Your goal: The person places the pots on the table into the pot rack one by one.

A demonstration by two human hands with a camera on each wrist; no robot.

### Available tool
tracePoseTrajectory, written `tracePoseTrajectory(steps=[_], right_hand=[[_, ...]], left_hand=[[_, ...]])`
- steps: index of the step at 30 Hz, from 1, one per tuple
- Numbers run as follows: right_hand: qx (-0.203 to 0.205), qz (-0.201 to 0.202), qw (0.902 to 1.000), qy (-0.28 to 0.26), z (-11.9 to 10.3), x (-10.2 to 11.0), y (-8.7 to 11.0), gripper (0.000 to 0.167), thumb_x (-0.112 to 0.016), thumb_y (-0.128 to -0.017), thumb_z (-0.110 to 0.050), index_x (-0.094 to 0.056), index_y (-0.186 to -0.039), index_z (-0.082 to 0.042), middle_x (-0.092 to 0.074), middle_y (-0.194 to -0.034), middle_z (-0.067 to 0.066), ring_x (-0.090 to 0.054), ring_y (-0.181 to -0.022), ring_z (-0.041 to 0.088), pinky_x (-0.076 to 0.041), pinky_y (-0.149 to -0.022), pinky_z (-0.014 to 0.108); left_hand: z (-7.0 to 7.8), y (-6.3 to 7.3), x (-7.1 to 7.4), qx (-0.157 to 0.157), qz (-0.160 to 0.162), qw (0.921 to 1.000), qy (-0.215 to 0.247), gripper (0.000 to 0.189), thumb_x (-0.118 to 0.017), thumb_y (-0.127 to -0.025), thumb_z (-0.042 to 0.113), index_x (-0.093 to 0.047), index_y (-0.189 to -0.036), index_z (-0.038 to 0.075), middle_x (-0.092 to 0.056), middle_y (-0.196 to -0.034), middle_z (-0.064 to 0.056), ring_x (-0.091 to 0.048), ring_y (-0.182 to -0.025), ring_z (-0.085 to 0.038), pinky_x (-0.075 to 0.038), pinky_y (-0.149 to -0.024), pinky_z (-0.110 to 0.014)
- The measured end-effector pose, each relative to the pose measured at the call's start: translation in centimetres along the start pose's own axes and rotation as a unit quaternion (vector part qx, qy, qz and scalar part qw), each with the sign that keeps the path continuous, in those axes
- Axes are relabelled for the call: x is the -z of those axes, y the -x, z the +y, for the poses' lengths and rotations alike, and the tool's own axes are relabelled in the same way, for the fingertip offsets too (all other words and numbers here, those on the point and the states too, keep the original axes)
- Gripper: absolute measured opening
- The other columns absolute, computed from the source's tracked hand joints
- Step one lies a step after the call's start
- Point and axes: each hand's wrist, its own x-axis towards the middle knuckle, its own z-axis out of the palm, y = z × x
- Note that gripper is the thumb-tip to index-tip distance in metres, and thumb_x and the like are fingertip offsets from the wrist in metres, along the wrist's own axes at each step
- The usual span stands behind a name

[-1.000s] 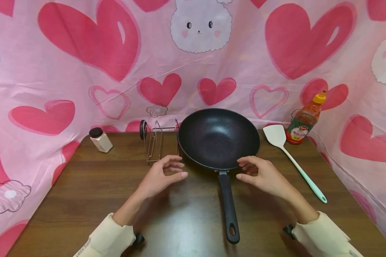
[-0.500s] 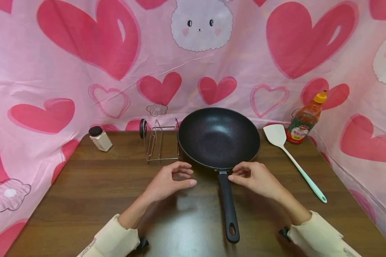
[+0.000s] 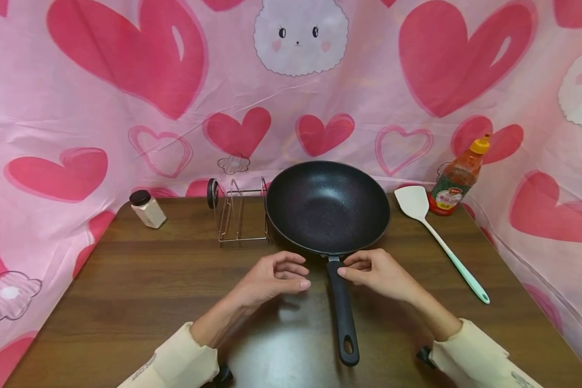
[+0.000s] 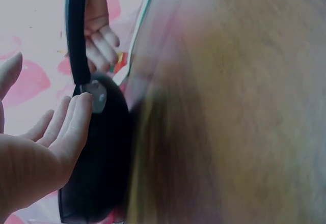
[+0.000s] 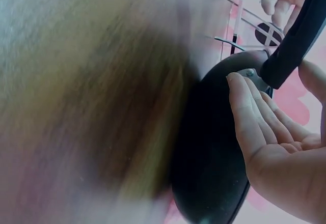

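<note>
A pink cloth with hearts [image 3: 364,102] hangs behind the brown tabletop [image 3: 140,291]. The big black pan [image 3: 327,215] sits at the middle of the back edge, and its handle [image 3: 341,312] points to the front edge. A white and green spatula [image 3: 441,242] lies near the right edge. A sauce bottle [image 3: 452,180] stands at the back right corner. A wire rack [image 3: 243,239] is just left of the pan. The right hand [image 3: 375,275] has loose, parted fingers beside the handle; I can't say if they touch it. The left hand [image 3: 271,277] has parted fingers too, holding nothing. A little jar [image 3: 149,210] is near the back left corner
</note>
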Motion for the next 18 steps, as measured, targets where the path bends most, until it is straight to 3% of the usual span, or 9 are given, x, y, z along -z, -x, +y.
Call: tracePoseTrajectory(steps=[8, 18], right_hand=[[0.007, -0.024, 0.9997, 0.007, 0.2, -0.2, -0.2, 0.047, -0.07, -0.096, -0.031, -0.064, -0.123, 0.008, -0.072, -0.106, 0.011, -0.071, -0.094, 0.02, -0.058, -0.08, 0.033], [-0.001, -0.035, 0.999, -0.027, 0.1, -0.4, -0.2, 0.052, -0.071, -0.096, -0.028, -0.059, -0.129, 0.011, -0.071, -0.109, 0.015, -0.069, -0.096, 0.021, -0.057, -0.082, 0.032]], left_hand=[[-0.4, -0.2, -1.5, 0.021, -0.016, 0.9996, 0.0, 0.052, -0.079, -0.088, 0.011, -0.056, -0.132, -0.004, -0.063, -0.124, -0.023, -0.066, -0.105, -0.023, -0.054, -0.089, -0.033], [-1.2, -0.2, -3.4, 0.025, -0.035, 0.9986, 0.03, 0.051, -0.079, -0.086, 0.005, -0.054, -0.128, -0.01, -0.064, -0.118, -0.024, -0.066, -0.1, -0.021, -0.053, -0.088, -0.031]])
